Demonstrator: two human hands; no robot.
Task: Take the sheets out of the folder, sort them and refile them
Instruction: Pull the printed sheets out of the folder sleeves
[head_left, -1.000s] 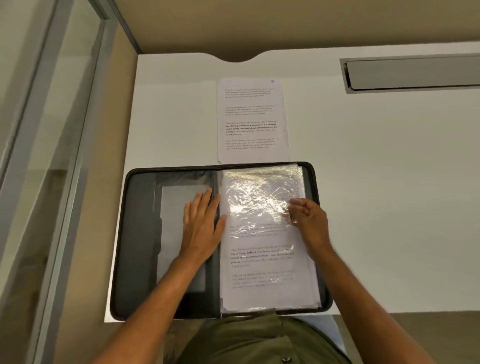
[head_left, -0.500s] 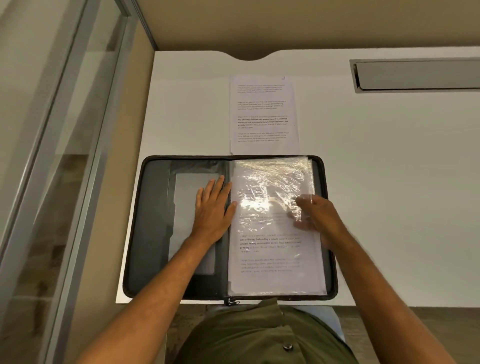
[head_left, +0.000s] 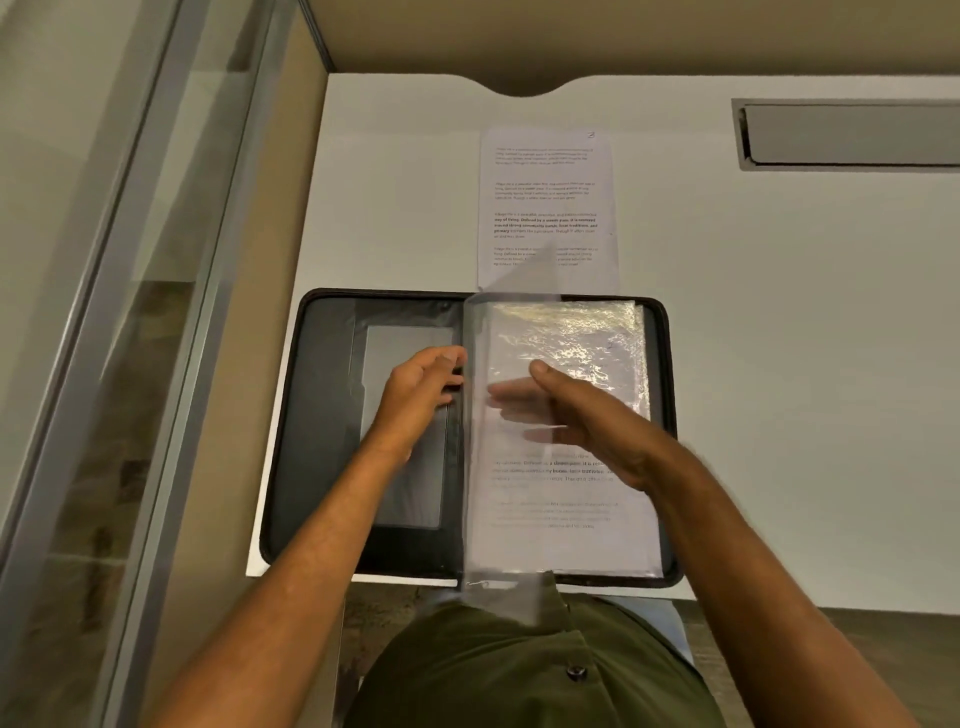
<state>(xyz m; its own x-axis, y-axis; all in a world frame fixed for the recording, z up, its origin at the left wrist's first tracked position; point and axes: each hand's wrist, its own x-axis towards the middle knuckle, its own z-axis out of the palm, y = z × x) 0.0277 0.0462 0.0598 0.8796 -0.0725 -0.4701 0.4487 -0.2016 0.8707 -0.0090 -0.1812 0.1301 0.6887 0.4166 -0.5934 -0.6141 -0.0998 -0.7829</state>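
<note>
Clear sleeve upright in open folder — right hand flat beneath, left hand's grip unclear.

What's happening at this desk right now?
A person is working through an open zip folder on a white desk. The right hand is lifting a clear sleeve up on edge at the spine, its fingers showing blurred through the plastic. The left hand is at the left panel beside the spine. One printed sheet already lies on the desk beyond the folder; more sleeved pages remain inside.
</note>
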